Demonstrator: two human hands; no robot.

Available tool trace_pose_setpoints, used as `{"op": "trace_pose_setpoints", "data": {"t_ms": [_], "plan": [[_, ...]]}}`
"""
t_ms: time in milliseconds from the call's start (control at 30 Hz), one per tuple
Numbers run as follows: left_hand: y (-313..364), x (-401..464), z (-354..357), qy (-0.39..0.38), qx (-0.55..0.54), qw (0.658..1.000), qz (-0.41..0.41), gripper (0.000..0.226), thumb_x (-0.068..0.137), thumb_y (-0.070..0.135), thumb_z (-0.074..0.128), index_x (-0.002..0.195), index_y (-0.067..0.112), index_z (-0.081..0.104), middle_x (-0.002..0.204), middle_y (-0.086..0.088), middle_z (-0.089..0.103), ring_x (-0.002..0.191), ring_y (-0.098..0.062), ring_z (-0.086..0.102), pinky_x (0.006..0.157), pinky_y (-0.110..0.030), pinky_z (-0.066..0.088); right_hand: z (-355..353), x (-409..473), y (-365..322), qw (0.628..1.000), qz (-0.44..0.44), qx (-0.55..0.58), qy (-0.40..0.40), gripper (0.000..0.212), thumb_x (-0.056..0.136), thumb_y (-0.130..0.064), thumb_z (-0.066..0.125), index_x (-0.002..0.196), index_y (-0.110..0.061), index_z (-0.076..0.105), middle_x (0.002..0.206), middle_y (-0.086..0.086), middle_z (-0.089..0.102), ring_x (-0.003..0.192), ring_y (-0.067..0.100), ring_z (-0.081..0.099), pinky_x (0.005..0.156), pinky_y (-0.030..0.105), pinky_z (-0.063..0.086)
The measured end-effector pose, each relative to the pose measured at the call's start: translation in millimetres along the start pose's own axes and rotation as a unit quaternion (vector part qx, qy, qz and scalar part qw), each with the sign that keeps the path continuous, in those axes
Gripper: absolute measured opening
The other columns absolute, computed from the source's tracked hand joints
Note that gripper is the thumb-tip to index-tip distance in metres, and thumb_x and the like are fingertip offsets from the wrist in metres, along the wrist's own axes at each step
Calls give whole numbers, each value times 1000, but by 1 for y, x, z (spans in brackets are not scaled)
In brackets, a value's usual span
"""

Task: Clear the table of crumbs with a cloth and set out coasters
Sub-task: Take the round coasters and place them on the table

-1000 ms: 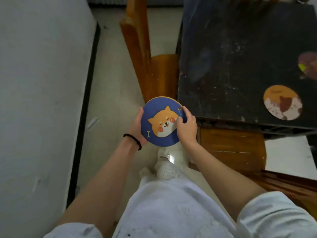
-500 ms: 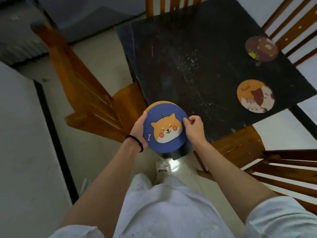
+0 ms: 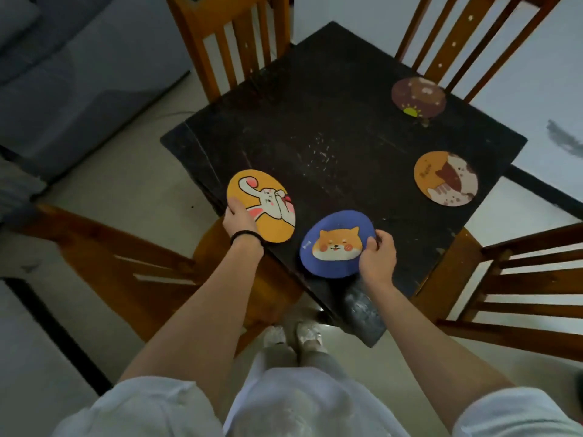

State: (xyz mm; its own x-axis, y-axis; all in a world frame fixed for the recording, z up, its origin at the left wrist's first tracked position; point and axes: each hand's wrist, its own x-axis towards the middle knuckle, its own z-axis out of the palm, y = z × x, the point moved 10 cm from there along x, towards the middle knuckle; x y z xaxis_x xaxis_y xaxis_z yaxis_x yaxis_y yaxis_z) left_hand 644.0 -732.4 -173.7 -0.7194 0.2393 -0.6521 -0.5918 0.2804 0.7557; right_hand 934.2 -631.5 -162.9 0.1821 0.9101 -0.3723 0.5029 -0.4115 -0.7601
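The black table (image 3: 331, 121) carries white crumbs near its middle. My left hand (image 3: 239, 220) grips the near edge of a yellow rabbit coaster (image 3: 263, 203) over the table's left edge. My right hand (image 3: 377, 255) pinches the right rim of a blue dog coaster (image 3: 336, 244) over the table's near corner. An orange cat coaster (image 3: 445, 178) lies flat at the right side. A dark brown coaster (image 3: 418, 96) lies at the far right corner. No cloth shows.
Wooden chairs surround the table: one at the back (image 3: 233, 42), one at the far right (image 3: 467, 42), one at the right (image 3: 530, 288), one at the left (image 3: 126, 263). A grey sofa (image 3: 63, 74) stands at upper left.
The stacked coasters have been separated: my left hand moved left with the yellow one, my right hand moved right with the blue one. Both now hover over the table.
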Motion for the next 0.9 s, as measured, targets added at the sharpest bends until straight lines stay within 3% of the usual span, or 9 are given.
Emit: {"op": "trace_pose_setpoints", "data": {"t_ms": [133, 300, 367, 433, 567, 667, 767, 833, 900], "plan": [[32, 22, -8, 39, -42, 998, 20, 47, 100, 37, 31, 140, 14, 41, 136, -12, 52, 122, -28, 52, 102, -40, 44, 26, 11, -46, 995, -96, -26, -31, 26, 99, -16, 37, 121, -8, 47, 116, 13, 56, 106, 30, 52, 82, 40, 39], [35, 46, -15, 42, -77, 996, -12, 48, 99, 41, 32, 139, 16, 40, 135, -10, 53, 118, -27, 55, 100, -41, 47, 67, 30, -38, 997, 3, 54, -56, 26, 98, -12, 39, 122, -8, 45, 122, 12, 52, 105, 21, 50, 80, 30, 38], [26, 52, -13, 20, -81, 996, -35, 49, 97, 45, 34, 138, 19, 42, 132, -10, 56, 113, -28, 58, 96, -45, 49, 84, 29, -18, 995, 49, 7, -91, 27, 97, -11, 39, 124, -7, 42, 121, 15, 53, 98, 23, 50, 76, 32, 38], [13, 56, -10, -1, -75, 995, -60, 50, 96, 48, 35, 137, 21, 43, 129, -10, 58, 109, -28, 60, 93, -47, 51, 94, 26, 4, 985, 81, -82, -130, 29, 97, -12, 39, 125, -5, 43, 121, 17, 54, 103, 30, 52, 78, 35, 39], [-3, 59, -4, -40, -86, 991, -91, 53, 95, 52, 36, 138, 22, 42, 129, -11, 58, 107, -30, 61, 92, -49, 51, 103, 23, 14, 946, 26, -256, -196, 23, 94, -15, 41, 107, -5, 57, 123, 21, 52, 100, 35, 54, 81, 37, 44], [-9, 58, 8, -82, -107, 985, -110, 56, 94, 54, 35, 138, 21, 43, 129, -12, 58, 107, -31, 61, 88, -49, 53, 96, 25, 4, 936, -9, -302, -182, 40, 97, -23, 38, 133, -5, 41, 136, 20, 36, 117, 36, 46, 94, 39, 41], [-7, 47, 23, -141, -101, 976, -130, 56, 95, 53, 31, 137, 18, 44, 129, -14, 58, 107, -32, 60, 81, -47, 53, 98, 19, -29, 969, -34, -167, -179, 44, 98, -29, 37, 136, -6, 41, 135, 15, 44, 123, 30, 46, 99, 38, 38], [-4, 38, 31, -179, -75, 971, -140, 53, 97, 49, 30, 137, 16, 43, 129, -14, 57, 108, -32, 58, 80, -46, 51, 116, 9, -39, 965, 64, 11, -255, 39, 97, -33, 42, 124, -7, 53, 115, 10, 61, 105, 25, 59, 85, 38, 48], [-3, 30, 33, -194, -35, 968, -153, 47, 98, 42, 35, 135, 15, 45, 127, -14, 57, 108, -33, 57, 82, -46, 49, 131, -5, -46, 928, 155, 139, -307, 31, 93, -35, 49, 113, -12, 58, 98, 6, 68, 86, 20, 64, 63, 31, 52]]}}
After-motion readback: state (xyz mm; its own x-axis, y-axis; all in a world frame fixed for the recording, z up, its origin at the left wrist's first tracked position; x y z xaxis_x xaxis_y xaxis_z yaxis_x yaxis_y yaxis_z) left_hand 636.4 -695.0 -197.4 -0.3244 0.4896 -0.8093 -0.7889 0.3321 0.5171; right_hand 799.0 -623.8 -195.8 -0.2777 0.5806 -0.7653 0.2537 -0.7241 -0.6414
